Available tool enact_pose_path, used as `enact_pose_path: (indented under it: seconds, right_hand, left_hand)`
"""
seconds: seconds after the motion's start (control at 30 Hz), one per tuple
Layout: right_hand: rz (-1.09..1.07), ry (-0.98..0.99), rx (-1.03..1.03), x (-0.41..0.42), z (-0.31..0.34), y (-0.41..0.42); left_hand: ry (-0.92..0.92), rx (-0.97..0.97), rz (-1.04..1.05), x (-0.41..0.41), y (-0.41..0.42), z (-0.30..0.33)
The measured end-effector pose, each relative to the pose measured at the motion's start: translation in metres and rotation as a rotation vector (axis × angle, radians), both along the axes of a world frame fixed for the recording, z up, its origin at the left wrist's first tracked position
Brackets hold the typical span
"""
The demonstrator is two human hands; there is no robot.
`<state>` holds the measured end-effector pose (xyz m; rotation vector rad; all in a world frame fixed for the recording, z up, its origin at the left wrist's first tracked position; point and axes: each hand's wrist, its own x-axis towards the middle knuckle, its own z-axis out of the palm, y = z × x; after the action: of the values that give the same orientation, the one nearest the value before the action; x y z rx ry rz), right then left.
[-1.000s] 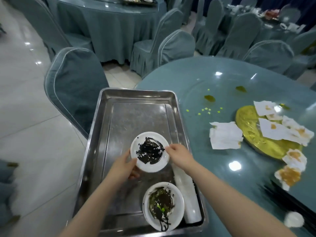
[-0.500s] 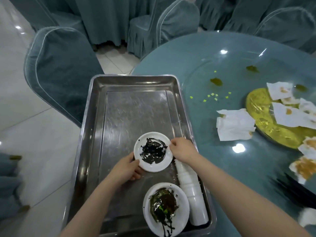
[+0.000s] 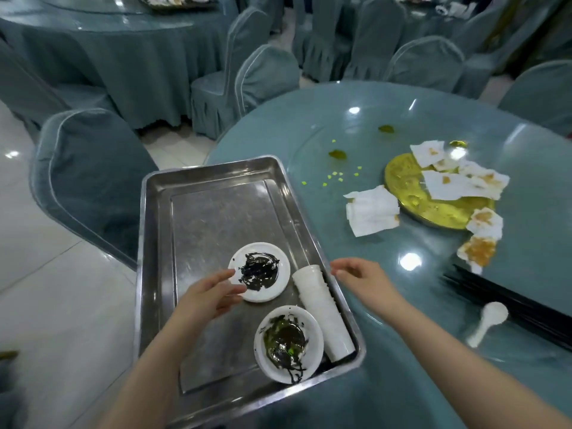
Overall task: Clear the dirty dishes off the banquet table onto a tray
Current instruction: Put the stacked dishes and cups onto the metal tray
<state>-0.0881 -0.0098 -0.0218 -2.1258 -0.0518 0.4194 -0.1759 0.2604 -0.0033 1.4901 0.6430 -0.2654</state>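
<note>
Fingers of the left hand (image 3: 206, 295) lie loosely curved, tips at the near-left rim of the sauce-smeared dish (image 3: 259, 271); whether they touch it or sit just clear cannot be told. Fingers of the right hand (image 3: 360, 278) are relaxed and slightly spread, holding nothing, above the tray's right edge.

Nearest on the steel tray (image 3: 216, 205): a second soiled bowl (image 3: 288, 343), with a stack of white cups (image 3: 322, 308) lying on its side just beside it along the right wall. The smeared dish sits flat mid-tray, beyond the bowl.

Judgement: placement of this dish looks complete. The left hand should lift straight off to avoid dragging the dish or touching sauce.

On the table to the right lie a white spoon (image 3: 489, 322) and dark chopsticks (image 3: 510, 301). Farther off is the gold plate (image 3: 408, 184), under stained napkins (image 3: 371, 210). The plate is the proper next item; shed the napkins first so it carries level.
</note>
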Motion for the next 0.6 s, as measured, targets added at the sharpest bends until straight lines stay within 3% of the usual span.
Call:
enact_pose_path:
  seconds: [0.3, 0.47, 0.6]
  right_hand:
    - [-0.278, -0.046, 0.056, -0.073, 0.021, -0.089]
    - [-0.335, -0.107, -0.028, -0.075, 0.013, -0.171]
    - [-0.350, -0.145, -0.230, -0.068, -0.008, -0.254]
  left_hand:
    - [-0.151, -0.002, -0.343, -0.003, -0.078, 0.041]
    - [-0.220, 0.057, -0.432, 0.014, -0.152, 0.038]
    - [-0.212, 0.078, -0.408, 0.028, -0.218, 0.018]
